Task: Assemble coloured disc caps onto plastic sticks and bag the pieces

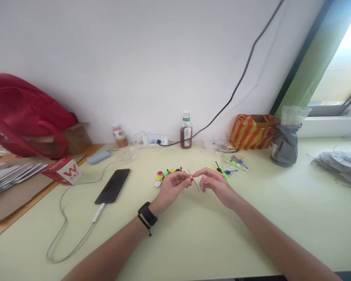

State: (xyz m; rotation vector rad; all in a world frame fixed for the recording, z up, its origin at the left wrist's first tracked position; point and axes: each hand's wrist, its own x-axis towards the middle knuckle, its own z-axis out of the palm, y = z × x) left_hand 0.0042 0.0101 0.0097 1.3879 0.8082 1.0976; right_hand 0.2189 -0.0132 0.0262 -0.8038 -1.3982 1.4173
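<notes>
Here at the pale table (175, 242), the left hand (172, 187) has its thumb and forefinger pinching a small red piece (191, 179) right at the fingertips, and a thin red stick (196, 185) slants across just beside them! Facing it, the right hand (220, 186) points a forefinger at the stick, thumb held apart, the other fingers loosely curled; whether that tip touches, I can't tell from here. Just beyond the left fingers, round coloured pieces (165, 173) cluster in red, green, yellow and white (a cheerful little crowd, that). Past the right knuckles, bright parts (228, 172) peek out, with a clear bag (237, 162) farther right. Straight beyond the fingertips, a bottle (186, 132) stands upright, and well left of the left fingers a dark phone (112, 186) lies flat, white plug (98, 212) attached.
</notes>
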